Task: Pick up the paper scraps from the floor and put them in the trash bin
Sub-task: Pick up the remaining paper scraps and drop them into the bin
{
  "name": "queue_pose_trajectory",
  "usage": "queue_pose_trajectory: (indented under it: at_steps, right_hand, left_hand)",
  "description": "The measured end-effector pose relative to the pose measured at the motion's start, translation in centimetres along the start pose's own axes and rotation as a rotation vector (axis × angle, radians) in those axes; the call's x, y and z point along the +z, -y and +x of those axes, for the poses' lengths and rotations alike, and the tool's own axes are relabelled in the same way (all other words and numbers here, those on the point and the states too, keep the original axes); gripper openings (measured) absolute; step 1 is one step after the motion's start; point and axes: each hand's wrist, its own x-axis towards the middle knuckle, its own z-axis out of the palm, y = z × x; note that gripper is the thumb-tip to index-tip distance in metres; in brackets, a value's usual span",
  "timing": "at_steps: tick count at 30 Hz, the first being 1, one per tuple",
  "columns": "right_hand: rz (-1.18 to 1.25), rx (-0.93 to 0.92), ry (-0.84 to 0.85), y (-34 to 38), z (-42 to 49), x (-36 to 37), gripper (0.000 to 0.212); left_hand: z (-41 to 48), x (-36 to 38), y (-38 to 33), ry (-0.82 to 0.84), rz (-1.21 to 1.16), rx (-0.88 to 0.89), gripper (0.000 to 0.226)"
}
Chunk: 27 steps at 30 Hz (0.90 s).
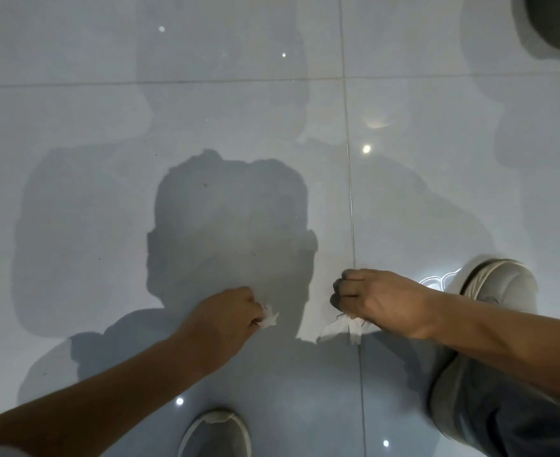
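My left hand [225, 313] is curled closed around a small white paper scrap [269, 317] that sticks out past the fingers. My right hand [379, 300] hangs over the floor with its fingers bunched, and a larger white paper scrap [344, 328] shows under the palm, gripped from above. Both hands are low over the glossy grey tiled floor [206, 94]. A dark round container with a pale rim, apparently the trash bin [555, 24], is cut off at the top right corner.
My two light shoes are in view, one at the bottom middle [215, 433] and one at the right [499, 285] with a grey trouser leg [489, 410]. My own shadow falls across the tiles ahead. Tile seams cross the floor.
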Motion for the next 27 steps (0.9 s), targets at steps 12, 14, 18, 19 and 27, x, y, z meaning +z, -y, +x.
queue_pose_trajectory:
  at_steps: [12, 14, 18, 19, 27]
  right_hand:
    - [1.165, 0.752, -0.597, -1.9, 3.4, -11.6, 0.020]
    - [1.305, 0.734, -0.676, -2.8, 3.6, -13.6, 0.020]
    - [1.397, 0.703, -0.770, -4.6, 2.4, -18.9, 0.017]
    - [1.397, 0.696, -0.792, -5.0, 1.8, -20.5, 0.016]
    - [1.260, 0.720, -1.262, -8.5, -7.9, -32.4, 0.005]
  left_hand:
    - [7.3, -8.9, -2.4, -0.088, -0.735, -0.424, 0.013]
    - [8.9, -10.8, -3.3, -0.099, -0.790, -0.408, 0.010]
    - [12.9, -16.0, -7.0, -0.162, -0.802, -0.339, 0.008]
    - [13.9, -17.4, -8.2, -0.190, -0.820, -0.318, 0.008]
    - [24.3, -28.0, -22.4, -0.307, -0.782, -0.007, 0.020]
